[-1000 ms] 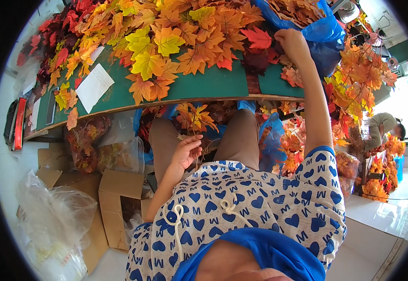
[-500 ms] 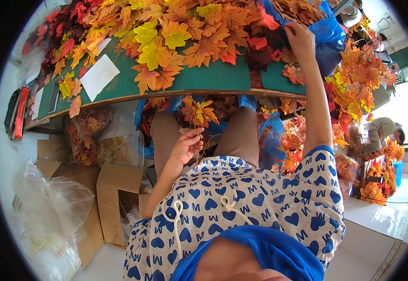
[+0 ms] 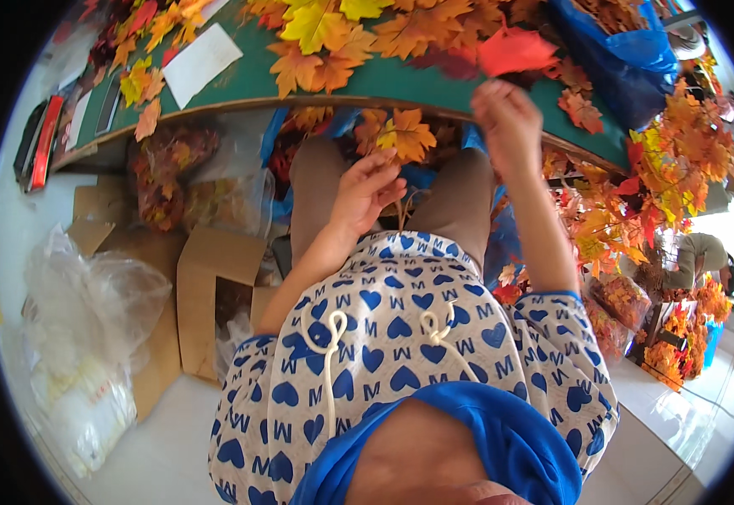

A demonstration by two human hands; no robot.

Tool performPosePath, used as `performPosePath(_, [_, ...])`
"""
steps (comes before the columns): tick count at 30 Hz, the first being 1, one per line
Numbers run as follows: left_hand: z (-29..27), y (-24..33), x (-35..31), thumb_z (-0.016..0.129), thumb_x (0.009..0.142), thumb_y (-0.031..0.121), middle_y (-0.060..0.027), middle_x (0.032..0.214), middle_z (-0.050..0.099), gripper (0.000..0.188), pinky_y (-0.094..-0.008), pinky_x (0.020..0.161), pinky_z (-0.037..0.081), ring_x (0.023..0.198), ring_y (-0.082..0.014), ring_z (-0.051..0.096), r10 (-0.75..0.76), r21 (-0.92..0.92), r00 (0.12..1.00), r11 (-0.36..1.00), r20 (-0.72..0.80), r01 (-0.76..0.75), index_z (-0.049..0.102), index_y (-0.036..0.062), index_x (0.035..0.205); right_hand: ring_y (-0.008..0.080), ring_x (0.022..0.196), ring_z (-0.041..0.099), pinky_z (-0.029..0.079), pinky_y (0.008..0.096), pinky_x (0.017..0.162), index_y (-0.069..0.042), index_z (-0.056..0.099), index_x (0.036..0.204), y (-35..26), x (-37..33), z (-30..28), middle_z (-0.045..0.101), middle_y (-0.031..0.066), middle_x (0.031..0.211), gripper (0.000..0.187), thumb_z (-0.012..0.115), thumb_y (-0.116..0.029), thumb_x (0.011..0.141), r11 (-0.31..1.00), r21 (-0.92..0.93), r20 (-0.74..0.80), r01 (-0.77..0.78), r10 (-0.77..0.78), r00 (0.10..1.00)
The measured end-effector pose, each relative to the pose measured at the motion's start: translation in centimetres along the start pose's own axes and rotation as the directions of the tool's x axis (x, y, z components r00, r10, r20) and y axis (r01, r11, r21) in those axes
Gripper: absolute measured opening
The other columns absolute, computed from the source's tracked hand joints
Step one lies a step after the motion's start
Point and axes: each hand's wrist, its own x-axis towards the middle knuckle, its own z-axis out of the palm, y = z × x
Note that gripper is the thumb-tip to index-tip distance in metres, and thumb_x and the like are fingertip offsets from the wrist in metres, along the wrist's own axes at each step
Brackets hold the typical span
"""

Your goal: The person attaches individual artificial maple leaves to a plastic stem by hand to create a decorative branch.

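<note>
My right hand, slightly blurred, is raised near the table's front edge, its fingers pinching a red artificial leaf. Above my lap, my left hand has its fingers closed round the stem of an orange-yellow artificial maple leaf sprig. The thin stem shows below those fingers, while the exact grip is partly hidden. Just beyond both hands, loose orange and yellow maple leaves lie on the green tabletop.
A blue plastic bag of leaves stands at the table's far right. Leafy branches hang beside it. Cardboard boxes and a clear plastic bag are on the floor at left. Another person bends over at far right.
My right hand has come back from the far right toward my middle, bringing the red leaf. My left hand still holds the sprig, slightly higher in view. The whole view has shifted.
</note>
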Motion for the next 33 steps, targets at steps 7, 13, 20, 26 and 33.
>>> performPosePath(7, [3.0,0.6,-0.7,0.059,0.084,0.000,-0.0085,0.086,0.063,0.026,-0.0271,0.065,0.058,0.073,-0.0165,0.065,0.183,0.069,0.983,0.981,-0.002,-0.182,0.054,0.0003,0.109,0.0103,0.064,0.060,0.050,0.0211,0.059,0.001,0.064,0.089,7.9,-8.5,4.1,0.064,0.0057,0.078,0.008,0.064,-0.004,0.082,0.926,0.163,-0.098,-0.339,0.357,0.929])
performPosePath(13, [2.9,0.5,-1.0,0.059,0.084,0.000,-0.0109,0.088,0.064,0.025,-0.0272,0.066,0.057,0.074,-0.0169,0.066,0.200,0.143,0.980,0.969,0.018,-0.201,0.054,0.0005,0.109,0.0111,0.064,0.061,0.050,0.0206,0.057,-0.001,0.065,0.089,8.8,-8.6,3.4,0.065,0.0054,0.079,0.008,0.064,-0.003,0.082,0.902,0.274,-0.152,-0.333,0.383,0.911])
performPosePath(20, [2.9,0.4,-1.1,0.059,0.084,-0.001,-0.0095,0.087,0.064,0.027,-0.0263,0.065,0.057,0.073,-0.0160,0.065,0.204,0.175,0.979,0.964,0.001,-0.201,0.054,0.0010,0.110,0.0093,0.062,0.058,0.050,0.0196,0.056,-0.002,0.063,0.088,8.6,-8.9,3.6,0.062,0.0032,0.076,0.006,0.062,-0.007,0.085,0.870,0.281,-0.085,-0.405,0.443,0.892])
performPosePath(26, [2.9,0.4,-1.0,0.059,0.083,-0.002,-0.0078,0.088,0.064,0.027,-0.0253,0.064,0.057,0.073,-0.0150,0.065,0.194,0.194,0.981,0.962,0.001,-0.191,0.056,0.0011,0.110,0.0076,0.061,0.057,0.048,0.0184,0.057,-0.002,0.061,0.092,8.9,-9.1,3.4,0.061,0.0018,0.076,0.010,0.059,-0.011,0.088,0.868,0.248,-0.072,-0.431,0.460,0.885])
performPosePath(33, [2.7,0.2,-0.8,0.059,0.083,-0.002,-0.0079,0.089,0.064,0.027,-0.0249,0.063,0.056,0.071,-0.0145,0.065,0.197,0.194,0.980,0.962,-0.013,-0.191,0.056,0.0015,0.110,0.0068,0.062,0.058,0.049,0.0178,0.057,-0.003,0.061,0.095,9.0,-9.2,3.3,0.062,0.0014,0.077,0.012,0.057,-0.012,0.089,0.862,0.252,-0.066,-0.440,0.469,0.881])
